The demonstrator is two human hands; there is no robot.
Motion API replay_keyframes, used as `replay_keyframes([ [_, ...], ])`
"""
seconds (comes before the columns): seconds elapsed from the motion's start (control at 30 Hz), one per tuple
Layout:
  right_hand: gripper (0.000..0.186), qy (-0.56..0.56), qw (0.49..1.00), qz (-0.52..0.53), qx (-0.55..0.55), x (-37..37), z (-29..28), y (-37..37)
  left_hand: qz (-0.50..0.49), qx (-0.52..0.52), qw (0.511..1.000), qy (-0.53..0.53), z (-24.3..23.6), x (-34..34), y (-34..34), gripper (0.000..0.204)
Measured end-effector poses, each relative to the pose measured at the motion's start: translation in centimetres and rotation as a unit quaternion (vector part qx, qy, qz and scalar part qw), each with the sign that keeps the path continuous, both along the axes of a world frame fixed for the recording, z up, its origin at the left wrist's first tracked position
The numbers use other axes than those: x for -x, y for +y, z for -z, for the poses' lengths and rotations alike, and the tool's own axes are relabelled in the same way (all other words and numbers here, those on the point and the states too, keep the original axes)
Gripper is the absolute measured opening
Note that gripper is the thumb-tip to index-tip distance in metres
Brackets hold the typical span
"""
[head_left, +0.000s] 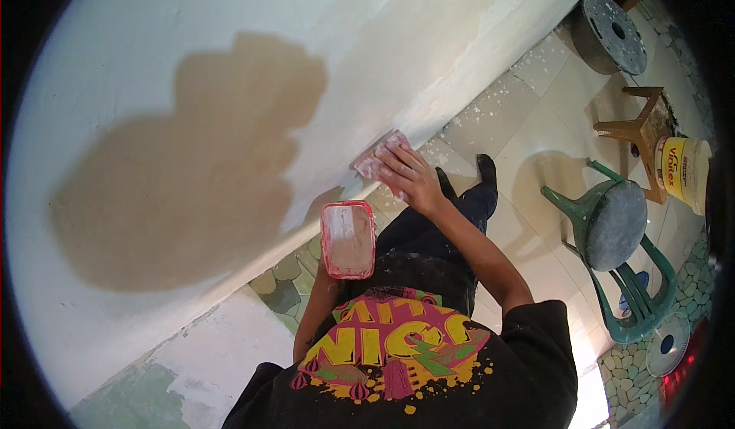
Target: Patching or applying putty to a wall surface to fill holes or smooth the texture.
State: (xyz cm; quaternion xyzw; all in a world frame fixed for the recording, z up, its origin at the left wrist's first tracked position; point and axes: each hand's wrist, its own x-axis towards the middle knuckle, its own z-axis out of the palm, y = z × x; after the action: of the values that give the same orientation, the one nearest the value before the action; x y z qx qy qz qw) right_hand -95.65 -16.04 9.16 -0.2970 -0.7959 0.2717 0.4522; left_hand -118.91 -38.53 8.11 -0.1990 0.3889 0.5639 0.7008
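My right hand (409,170) grips a flat pink putty spreader (371,165), smeared with white, against the white wall (115,123) just above its foot. Lower and to the left, a red-rimmed rectangular tub (348,240) of pale paste is held up at the end of my left arm (315,318); the tub mostly hides my left hand. A large shadow lies on the wall beside both.
The tiled floor (528,169) is white-spattered along the wall. To my right stand a green plastic chair (651,299) with a dark round seat, a brown stool (651,119), a yellow-labelled bucket (693,176), a dark round container (609,35) and a fan-like white object (666,345).
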Motion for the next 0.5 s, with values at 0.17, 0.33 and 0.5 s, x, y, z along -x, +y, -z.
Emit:
replay_keyframes([
  [0.17,0.047,-0.009,0.983,0.016,-0.182,-1.1,0.3,3.2,0.052,-0.011,0.997,0.049,-0.4,-0.7,0.6,0.067],
  [0.33,0.047,-0.046,0.972,-0.029,-0.228,-3.0,4.0,9.7,0.015,-0.015,0.994,0.111,1.3,-0.6,-1.3,0.062],
  [0.5,0.044,-0.082,0.994,0.049,-0.049,-6.5,4.6,7.5,0.123,-0.027,0.977,0.17,1.8,0.1,-2.1,0.06],
])
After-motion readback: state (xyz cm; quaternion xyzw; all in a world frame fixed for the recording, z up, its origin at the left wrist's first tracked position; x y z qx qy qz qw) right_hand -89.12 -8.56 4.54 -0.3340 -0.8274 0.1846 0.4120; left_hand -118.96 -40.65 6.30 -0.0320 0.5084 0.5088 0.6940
